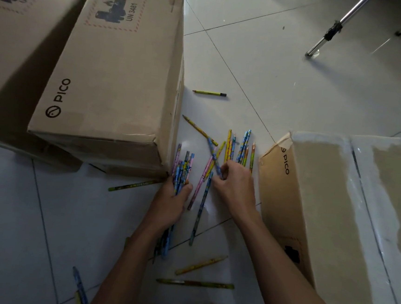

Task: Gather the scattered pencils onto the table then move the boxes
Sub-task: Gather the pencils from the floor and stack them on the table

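Loose pencils [241,147] lie on the floor [285,81] between the big box [114,76] and the torn box [334,212]. The left hand [170,202] grips a bunch [182,167] right by the big box's corner. The right hand [235,181] pinches a blue pencil [212,151] with curled fingers [224,169]. One green pencil [209,93] lies apart, farther along the big box.

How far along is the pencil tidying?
Early. The left hand already grips a bundle of pencils; the right hand is pinching a blue pencil. Many remain on the floor, like the yellow-green pencil. The cardboard boxes still sit there.
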Tool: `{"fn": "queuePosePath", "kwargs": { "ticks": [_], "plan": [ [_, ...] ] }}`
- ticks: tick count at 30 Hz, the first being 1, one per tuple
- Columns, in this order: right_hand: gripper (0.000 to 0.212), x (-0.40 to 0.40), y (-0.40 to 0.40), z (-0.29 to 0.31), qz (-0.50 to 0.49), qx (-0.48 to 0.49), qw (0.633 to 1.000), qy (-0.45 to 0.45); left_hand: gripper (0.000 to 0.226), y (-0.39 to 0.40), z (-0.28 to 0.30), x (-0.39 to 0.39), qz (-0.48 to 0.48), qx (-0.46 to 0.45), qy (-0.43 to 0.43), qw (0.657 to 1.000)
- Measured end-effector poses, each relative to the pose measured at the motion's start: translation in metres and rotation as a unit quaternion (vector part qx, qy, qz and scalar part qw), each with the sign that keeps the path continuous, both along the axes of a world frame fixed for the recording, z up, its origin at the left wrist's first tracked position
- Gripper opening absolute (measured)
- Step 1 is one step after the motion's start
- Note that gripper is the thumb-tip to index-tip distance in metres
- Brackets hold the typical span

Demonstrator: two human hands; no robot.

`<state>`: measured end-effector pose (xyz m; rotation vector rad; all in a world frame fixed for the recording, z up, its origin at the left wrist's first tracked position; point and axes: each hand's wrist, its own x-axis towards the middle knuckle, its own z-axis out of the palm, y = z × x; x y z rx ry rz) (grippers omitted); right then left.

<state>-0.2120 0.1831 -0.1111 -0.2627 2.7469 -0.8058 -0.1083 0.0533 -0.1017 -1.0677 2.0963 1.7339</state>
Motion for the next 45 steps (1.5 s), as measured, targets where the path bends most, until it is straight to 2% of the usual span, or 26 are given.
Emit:
{"fn": "queuePosePath", "kwargs": {
  "ticks": [2,6,10,16,19,27,38,45],
  "plan": [
    [0.014,0.000,0.003,0.002,-0.032,-0.023,0.999,-0.017,0.027,0.001,0.000,-0.001,0.001,0.003,0.004,1.000],
    [0.021,-0.001,0.008,0.001,-0.071,-0.036,0.997,-0.020,0.005,0.001,-0.005,-0.001,0.010,-0.020,0.008,1.000],
    [0.012,0.000,0.009,-0.004,-0.047,0.003,0.999,-0.015,0.017,0.001,-0.005,-0.002,0.016,-0.036,0.012,0.999],
    [0.021,0.002,0.009,-0.006,-0.022,0.050,0.998,0.018,0.009,0.000,-0.005,-0.002,0.028,-0.040,0.004,0.999],
    [0.020,0.003,0.011,0.000,-0.020,0.077,0.997,0.003,0.003,0.000,-0.005,-0.001,0.025,-0.038,0.008,0.999],
    [0.024,0.016,0.010,0.012,0.028,0.165,0.985,-0.039,0.004,-0.002,-0.005,0.001,0.026,-0.035,-0.002,0.999],
    [0.023,0.029,0.007,0.011,0.093,0.194,0.975,-0.052,0.004,-0.004,-0.008,0.012,0.029,-0.047,-0.005,0.998],
    [0.022,0.041,0.014,0.005,0.121,0.176,0.977,-0.005,0.006,-0.001,-0.006,0.020,0.001,-0.065,0.008,0.998]
  ]
}}
